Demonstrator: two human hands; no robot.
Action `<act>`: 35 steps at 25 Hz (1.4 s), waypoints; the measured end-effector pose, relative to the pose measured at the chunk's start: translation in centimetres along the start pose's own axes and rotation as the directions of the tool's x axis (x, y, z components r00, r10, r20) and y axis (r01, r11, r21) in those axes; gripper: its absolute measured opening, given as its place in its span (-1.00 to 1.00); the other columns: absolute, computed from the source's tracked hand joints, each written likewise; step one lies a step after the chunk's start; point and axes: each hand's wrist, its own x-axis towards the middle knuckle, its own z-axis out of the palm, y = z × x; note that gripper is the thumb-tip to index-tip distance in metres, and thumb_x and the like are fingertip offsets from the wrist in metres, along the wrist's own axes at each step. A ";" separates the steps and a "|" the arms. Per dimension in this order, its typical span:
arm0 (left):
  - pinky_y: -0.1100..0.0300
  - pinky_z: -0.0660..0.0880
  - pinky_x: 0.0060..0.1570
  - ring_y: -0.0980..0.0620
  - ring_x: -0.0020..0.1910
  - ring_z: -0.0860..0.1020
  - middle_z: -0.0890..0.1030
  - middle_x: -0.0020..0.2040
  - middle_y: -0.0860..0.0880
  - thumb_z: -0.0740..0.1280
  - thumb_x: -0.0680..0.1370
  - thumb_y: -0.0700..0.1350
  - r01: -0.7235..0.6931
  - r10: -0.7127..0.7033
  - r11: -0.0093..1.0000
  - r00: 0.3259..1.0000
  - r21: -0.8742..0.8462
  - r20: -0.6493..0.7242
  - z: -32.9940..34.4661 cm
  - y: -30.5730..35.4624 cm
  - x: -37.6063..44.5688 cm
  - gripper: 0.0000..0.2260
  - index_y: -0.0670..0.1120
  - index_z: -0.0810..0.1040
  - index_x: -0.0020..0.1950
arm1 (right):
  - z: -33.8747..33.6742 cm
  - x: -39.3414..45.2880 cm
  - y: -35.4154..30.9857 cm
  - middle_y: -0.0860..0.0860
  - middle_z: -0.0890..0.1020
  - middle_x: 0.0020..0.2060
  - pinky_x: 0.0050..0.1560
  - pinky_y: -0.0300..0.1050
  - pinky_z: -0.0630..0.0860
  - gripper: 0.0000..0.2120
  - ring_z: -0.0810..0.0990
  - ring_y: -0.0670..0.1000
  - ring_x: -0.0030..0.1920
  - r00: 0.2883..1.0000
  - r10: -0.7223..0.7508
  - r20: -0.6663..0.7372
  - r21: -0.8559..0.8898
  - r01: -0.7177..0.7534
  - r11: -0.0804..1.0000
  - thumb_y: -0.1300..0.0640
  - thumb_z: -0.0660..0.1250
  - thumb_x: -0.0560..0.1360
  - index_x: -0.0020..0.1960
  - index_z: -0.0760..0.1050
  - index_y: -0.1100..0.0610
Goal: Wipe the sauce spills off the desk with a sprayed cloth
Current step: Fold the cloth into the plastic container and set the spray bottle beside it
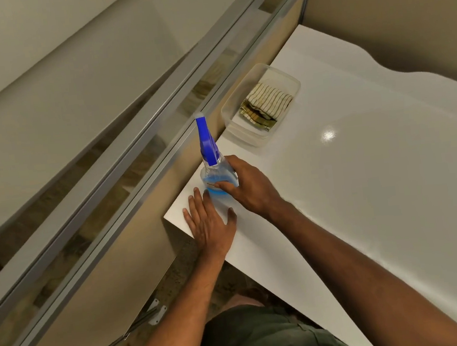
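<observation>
A clear spray bottle (212,171) with blue liquid and a blue trigger head stands upright near the left corner of the white desk (364,186). My right hand (246,183) is wrapped around the bottle's body. My left hand (208,221) lies flat on the desk just in front of the bottle, fingers spread, holding nothing. A folded striped cloth (266,104) lies in a clear plastic container (232,116) farther back on the desk. I see no sauce spill on the visible desk surface.
A partition with a grey metal frame and glass strip (139,142) runs along the desk's left side. A beige wall panel borders the far end. The desk's front edge runs diagonally past my legs over a speckled floor (176,277).
</observation>
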 end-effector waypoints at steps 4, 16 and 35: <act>-0.27 -0.10 0.67 -0.16 0.73 0.01 0.06 0.74 -0.12 0.15 0.58 0.31 -0.050 0.049 0.996 0.999 0.080 0.012 0.3 0.3 0.9 -0.23 -0.07 0.20 0.70 | -3.1 -0.6 -0.3 0.03 0.51 0.51 0.41 0.02 0.51 -0.40 0.54 0.09 0.43 0.997 0.029 -0.067 0.003 -0.029 1.000 -0.10 0.38 0.64 0.60 0.31 0.04; -0.39 -0.09 0.62 -0.17 0.73 -0.02 0.00 0.75 -0.11 0.03 0.62 0.33 -0.070 0.075 0.974 0.997 0.215 -0.015 1.8 1.0 3.0 -0.23 -0.08 0.13 0.72 | -13.1 3.2 -3.4 0.00 0.57 0.40 0.27 -0.03 0.66 -0.50 0.59 -0.03 0.30 0.826 -0.033 -0.562 0.079 0.093 0.992 0.00 0.47 0.60 0.46 0.42 0.11; -0.37 -0.05 0.63 -0.17 0.73 -0.04 -0.01 0.75 -0.13 0.06 0.62 0.33 -0.069 0.068 0.964 0.998 0.256 0.013 2.1 0.9 3.2 -0.23 -0.09 0.12 0.72 | -7.8 10.1 -0.1 0.06 0.55 0.46 0.25 -0.12 0.45 -0.45 0.56 0.11 0.41 0.916 0.018 -0.401 -0.090 -0.059 0.994 -0.06 0.40 0.63 0.54 0.36 0.11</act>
